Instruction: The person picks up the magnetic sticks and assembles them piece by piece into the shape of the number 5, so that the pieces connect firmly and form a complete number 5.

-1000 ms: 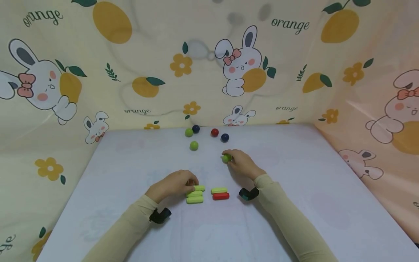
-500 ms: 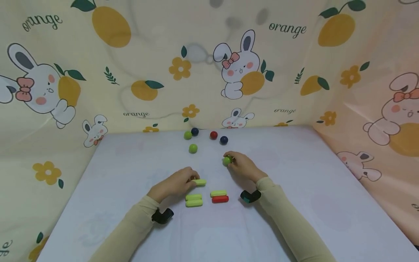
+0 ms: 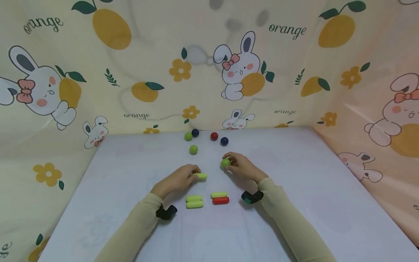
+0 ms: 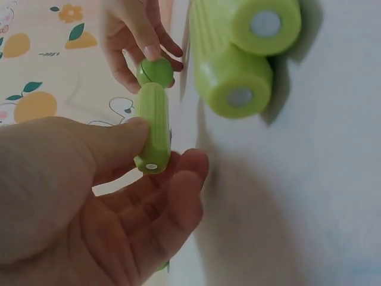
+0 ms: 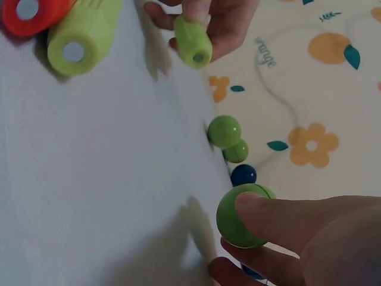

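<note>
Between thumb and fingers, my left hand (image 3: 176, 180) pinches a yellow-green magnetic rod (image 3: 201, 176), its free end pointing right. A metal disc shows in the rod's near end in the left wrist view. My right hand (image 3: 243, 168) pinches a green ball (image 3: 225, 163) with thumb and fingertips, just above the table. In the head view a small gap separates rod and ball. Nearer the body, two more yellow-green rods (image 3: 194, 202) lie side by side. To their right, another yellow-green rod (image 3: 219, 195) lies against a red rod (image 3: 220, 200).
Toward the back of the white table (image 3: 278, 225) sit a green ball (image 3: 193, 149), another green ball (image 3: 188, 136) beside a dark blue ball (image 3: 195, 133), a red ball (image 3: 214, 136) and a second dark blue ball (image 3: 224, 141). A printed cloth (image 3: 157, 47) hangs behind.
My left hand has taken one yellow-green rod away from the other two, moving it forward and slightly right. My right hand has barely moved; more of its green ball now shows.
</note>
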`<state>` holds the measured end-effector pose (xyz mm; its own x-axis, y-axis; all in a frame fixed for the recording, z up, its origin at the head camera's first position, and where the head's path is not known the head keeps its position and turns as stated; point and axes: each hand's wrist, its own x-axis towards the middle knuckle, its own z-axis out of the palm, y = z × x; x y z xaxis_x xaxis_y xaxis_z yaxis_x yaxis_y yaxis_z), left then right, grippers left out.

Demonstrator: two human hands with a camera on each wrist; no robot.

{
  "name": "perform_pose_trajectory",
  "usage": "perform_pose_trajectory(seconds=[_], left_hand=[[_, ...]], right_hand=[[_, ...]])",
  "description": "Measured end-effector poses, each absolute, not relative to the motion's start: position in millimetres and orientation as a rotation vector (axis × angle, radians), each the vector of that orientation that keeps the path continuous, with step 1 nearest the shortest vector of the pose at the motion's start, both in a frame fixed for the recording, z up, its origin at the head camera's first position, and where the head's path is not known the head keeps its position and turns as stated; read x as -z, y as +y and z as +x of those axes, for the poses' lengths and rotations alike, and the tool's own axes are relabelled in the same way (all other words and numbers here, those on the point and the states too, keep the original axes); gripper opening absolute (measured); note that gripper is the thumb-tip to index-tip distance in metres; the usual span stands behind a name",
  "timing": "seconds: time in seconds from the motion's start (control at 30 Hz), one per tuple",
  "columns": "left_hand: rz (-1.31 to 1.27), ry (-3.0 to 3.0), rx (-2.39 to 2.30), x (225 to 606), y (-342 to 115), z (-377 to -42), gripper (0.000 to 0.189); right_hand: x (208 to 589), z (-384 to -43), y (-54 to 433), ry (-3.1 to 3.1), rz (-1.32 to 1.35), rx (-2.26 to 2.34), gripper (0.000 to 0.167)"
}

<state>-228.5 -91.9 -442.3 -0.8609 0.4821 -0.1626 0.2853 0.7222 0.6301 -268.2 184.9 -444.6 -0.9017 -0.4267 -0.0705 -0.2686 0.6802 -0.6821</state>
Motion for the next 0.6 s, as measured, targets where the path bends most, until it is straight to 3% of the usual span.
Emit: perform_pose_trajectory(seconds=[0.3, 0.6], left_hand=[[0.481, 2.646, -0.847, 444, -90, -233, 0.018], [0.527, 2.678, -0.794, 441, -78, -237, 0.019]], right_hand=[[449, -269, 180, 2.547, -0.558, 1.159, 0.033], [446, -265, 175, 2.511, -0.558, 1.184, 0.031]])
